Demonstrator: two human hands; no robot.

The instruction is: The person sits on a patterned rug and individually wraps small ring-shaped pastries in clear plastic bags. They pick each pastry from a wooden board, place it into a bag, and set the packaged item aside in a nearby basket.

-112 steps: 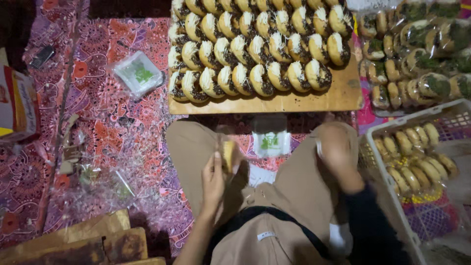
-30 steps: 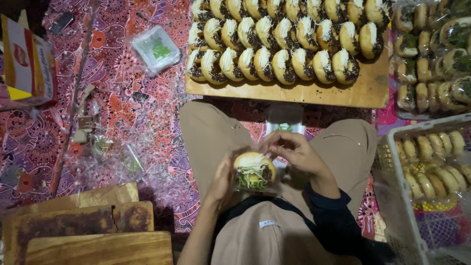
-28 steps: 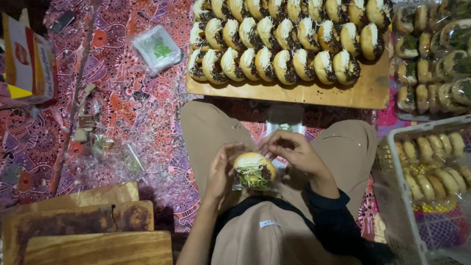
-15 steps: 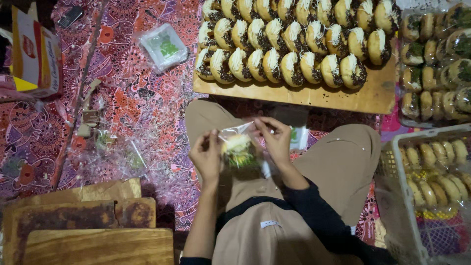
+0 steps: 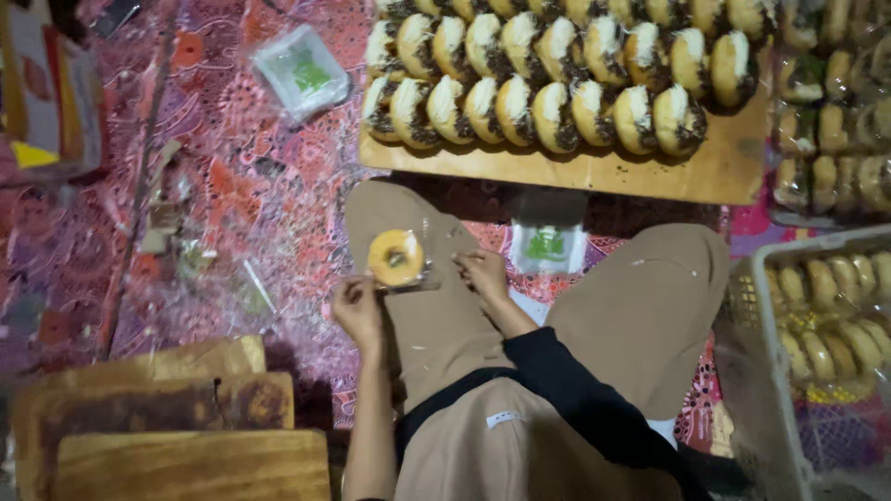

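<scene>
Left hand (image 5: 357,311) and right hand (image 5: 483,273) both pinched shut on clear wrapper (image 5: 429,276) around bun (image 5: 395,257).

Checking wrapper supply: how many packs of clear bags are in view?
2. One pack on the mat, upper left; another just below the wooden board. Others may be hidden.

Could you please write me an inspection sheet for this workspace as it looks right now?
Surface: red patterned mat on the floor; person sits on it.
Job's things: round bun in a clear bag, held over the left knee by left hand and right hand.
Clutter: wooden board with rows of filled buns; clear bag packs; white basket of wrapped buns; stacked boards.
Hands: both grip the bag's edges.
Cables: nothing seen.
Surroundings: cardboard box at far left; dim light.
</scene>
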